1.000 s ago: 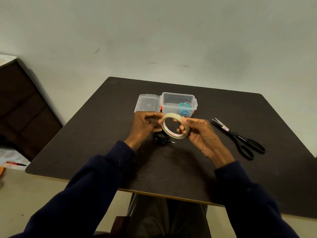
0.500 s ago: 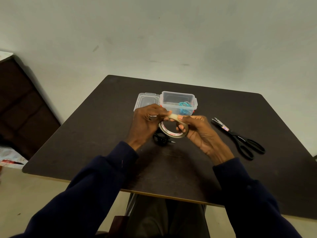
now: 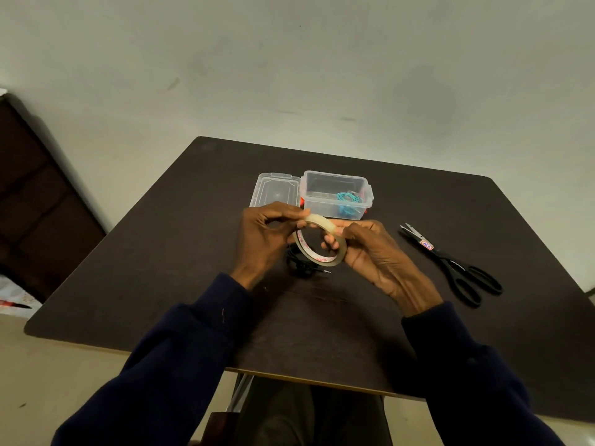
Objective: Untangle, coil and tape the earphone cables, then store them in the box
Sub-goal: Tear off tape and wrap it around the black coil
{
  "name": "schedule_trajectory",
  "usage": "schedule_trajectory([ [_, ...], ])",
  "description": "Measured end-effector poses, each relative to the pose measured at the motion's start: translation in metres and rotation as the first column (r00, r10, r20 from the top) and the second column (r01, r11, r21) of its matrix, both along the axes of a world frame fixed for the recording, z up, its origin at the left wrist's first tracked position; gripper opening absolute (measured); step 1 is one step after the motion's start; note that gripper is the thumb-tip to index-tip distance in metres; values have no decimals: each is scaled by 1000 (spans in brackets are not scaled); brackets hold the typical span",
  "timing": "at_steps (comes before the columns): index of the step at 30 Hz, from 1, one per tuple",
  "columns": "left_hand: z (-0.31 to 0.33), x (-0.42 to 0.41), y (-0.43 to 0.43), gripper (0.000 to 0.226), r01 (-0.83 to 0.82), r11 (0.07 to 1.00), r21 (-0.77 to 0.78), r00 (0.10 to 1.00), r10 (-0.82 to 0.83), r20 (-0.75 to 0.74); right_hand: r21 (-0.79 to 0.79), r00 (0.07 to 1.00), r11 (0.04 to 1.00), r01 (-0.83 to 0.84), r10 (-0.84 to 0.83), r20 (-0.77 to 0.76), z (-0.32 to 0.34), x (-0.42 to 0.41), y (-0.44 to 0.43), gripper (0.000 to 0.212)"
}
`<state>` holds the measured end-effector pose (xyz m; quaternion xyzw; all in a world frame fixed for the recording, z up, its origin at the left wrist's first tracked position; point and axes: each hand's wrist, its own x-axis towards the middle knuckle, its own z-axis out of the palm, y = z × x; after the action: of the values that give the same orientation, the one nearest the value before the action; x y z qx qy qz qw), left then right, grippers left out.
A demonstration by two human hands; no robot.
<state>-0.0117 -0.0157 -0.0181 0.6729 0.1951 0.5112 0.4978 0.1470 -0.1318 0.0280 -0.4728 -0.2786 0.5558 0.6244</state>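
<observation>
My right hand grips a roll of clear tape above the table, fingers through its hole. My left hand pinches the top edge of the roll with thumb and fingertips. A coiled black earphone cable lies on the table just under the roll, partly hidden by it. The clear plastic box stands open behind my hands, with a coiled teal earphone cable inside at its right end.
The box's clear lid lies flat to the left of the box. Black scissors lie on the dark table to the right of my hands. A dark cabinet stands at far left.
The tape roll has tilted flatter and dropped slightly. My left hand has moved onto its top edge and now pinches it; my right hand keeps its grip.
</observation>
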Motion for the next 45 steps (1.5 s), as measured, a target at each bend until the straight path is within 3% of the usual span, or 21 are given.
schedule_trajectory([
  [5, 0, 3, -3, 19, -11, 983, -186, 999, 19, 38, 29, 999, 999, 43, -44, 10, -3, 1, 6, 20],
  [10, 4, 6, 5, 19, -4, 949, -315, 998, 25, 62, 88, 995, 994, 61, -54, -81, -3, 5, 17, 34],
  [25, -12, 18, 7, 30, 131, 797, -590, 986, -41, 164, 173, 993, 985, -18, 38, -113, -15, 18, 23, 58],
  [28, -11, 20, 5, 34, 135, 821, -554, 988, -72, 134, 167, 995, 985, -38, 53, -86, -15, 19, 22, 57],
  [31, -10, 23, 6, 37, 44, 966, -256, 998, -34, 44, 138, 1000, 990, 20, -20, -7, -18, 20, 24, 56],
  [34, -12, 23, 9, 35, 15, 1000, -20, 1000, -15, -25, 103, 994, 991, 90, -96, 60, -21, 21, 26, 58],
  [38, -12, 22, 7, 31, 28, 999, -38, 999, -27, 30, 89, 990, 992, 85, -94, 102, -22, 24, 25, 57],
  [45, -6, 21, 1, 21, 55, 950, -306, 983, 3, 184, 122, 1000, 992, -4, 5, -15, -22, 27, 22, 49],
])
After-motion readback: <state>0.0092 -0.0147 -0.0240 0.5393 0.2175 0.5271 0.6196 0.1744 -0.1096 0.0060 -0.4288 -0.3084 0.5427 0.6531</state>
